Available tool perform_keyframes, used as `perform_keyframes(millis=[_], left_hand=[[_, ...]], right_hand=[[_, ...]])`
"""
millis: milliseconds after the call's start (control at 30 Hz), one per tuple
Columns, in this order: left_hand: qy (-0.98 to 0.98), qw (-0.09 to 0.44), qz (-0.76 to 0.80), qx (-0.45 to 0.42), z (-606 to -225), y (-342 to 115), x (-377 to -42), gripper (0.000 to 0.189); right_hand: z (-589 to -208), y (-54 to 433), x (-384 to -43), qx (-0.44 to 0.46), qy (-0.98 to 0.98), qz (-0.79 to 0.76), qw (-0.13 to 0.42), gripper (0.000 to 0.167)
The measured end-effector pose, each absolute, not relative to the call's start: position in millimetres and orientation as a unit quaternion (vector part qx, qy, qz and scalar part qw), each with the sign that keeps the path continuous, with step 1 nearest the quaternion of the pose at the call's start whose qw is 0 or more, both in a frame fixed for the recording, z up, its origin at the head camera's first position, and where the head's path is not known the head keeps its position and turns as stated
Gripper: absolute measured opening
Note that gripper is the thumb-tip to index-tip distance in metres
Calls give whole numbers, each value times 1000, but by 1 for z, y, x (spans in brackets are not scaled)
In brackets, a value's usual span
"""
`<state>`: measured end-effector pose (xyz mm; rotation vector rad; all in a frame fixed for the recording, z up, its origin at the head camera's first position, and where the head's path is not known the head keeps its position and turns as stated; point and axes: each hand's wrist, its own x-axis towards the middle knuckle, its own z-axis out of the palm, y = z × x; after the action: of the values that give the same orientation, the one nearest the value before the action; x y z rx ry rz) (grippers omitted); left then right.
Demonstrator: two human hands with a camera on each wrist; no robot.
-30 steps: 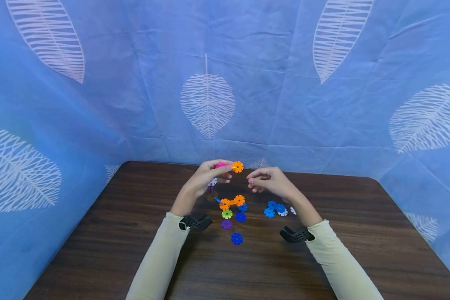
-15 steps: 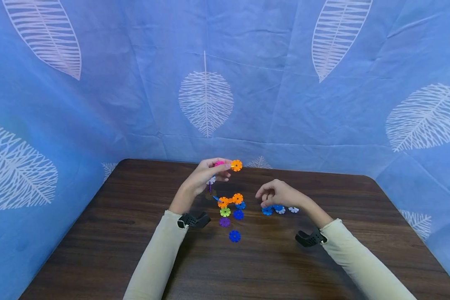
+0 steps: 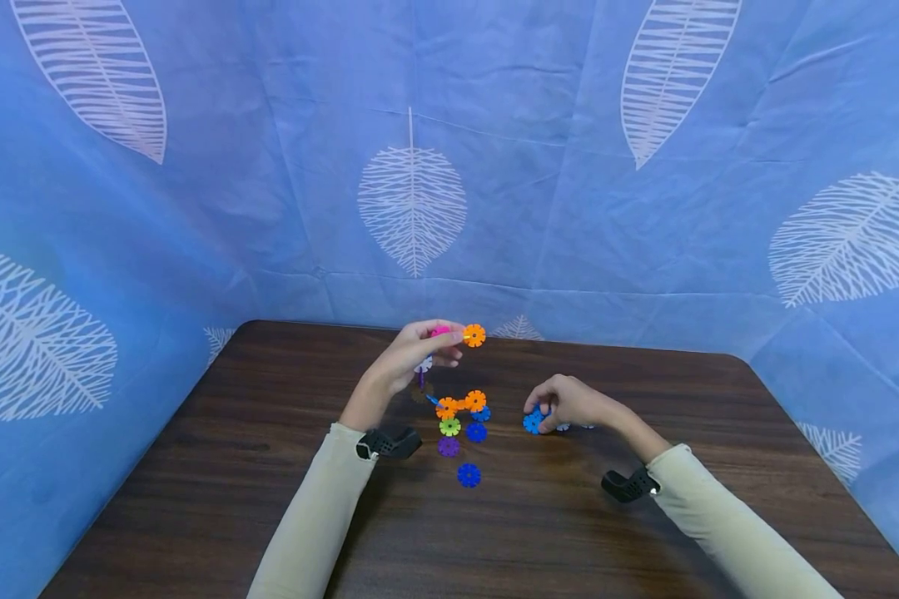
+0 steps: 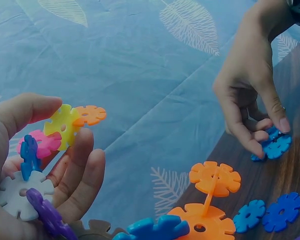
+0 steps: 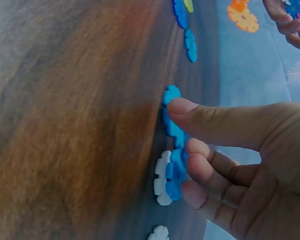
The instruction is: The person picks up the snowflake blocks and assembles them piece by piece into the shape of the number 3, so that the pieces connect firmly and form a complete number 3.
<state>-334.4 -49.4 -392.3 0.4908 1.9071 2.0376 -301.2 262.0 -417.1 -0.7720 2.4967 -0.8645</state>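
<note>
My left hand pinches a yellow notched snowflake disc between thumb and fingers. It belongs to a linked chain with an orange disc at its tip. Pink, white and purple discs follow down past the palm. Lower in the chain, another orange disc shows. Over at the right, my right hand is down at several loose discs, thumb and fingers curled about a blue disc. In the right wrist view the thumb lies on that disc; the index fingertip is hidden there.
White discs lie by the right hand, partly under blue ones. A green disc, a purple disc and dark blue discs lie mid-table. Behind the wooden table hangs a blue leaf-print cloth.
My right hand has moved from beside the left hand down and right to the loose blue discs, its fingers closing about one. The left hand stays in place, holding the chain.
</note>
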Motion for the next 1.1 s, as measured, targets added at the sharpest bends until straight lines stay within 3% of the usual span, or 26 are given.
perform_keyframes(millis=[800,1100], left_hand=[[671,156,706,162,-396,-47,-334,27],[672,159,704,166,-396,-45,-333,30]], right_hand=[[-414,254,-304,-271,876,-363,164,7],[-392,244,-309,-230,882,-396,109,10]])
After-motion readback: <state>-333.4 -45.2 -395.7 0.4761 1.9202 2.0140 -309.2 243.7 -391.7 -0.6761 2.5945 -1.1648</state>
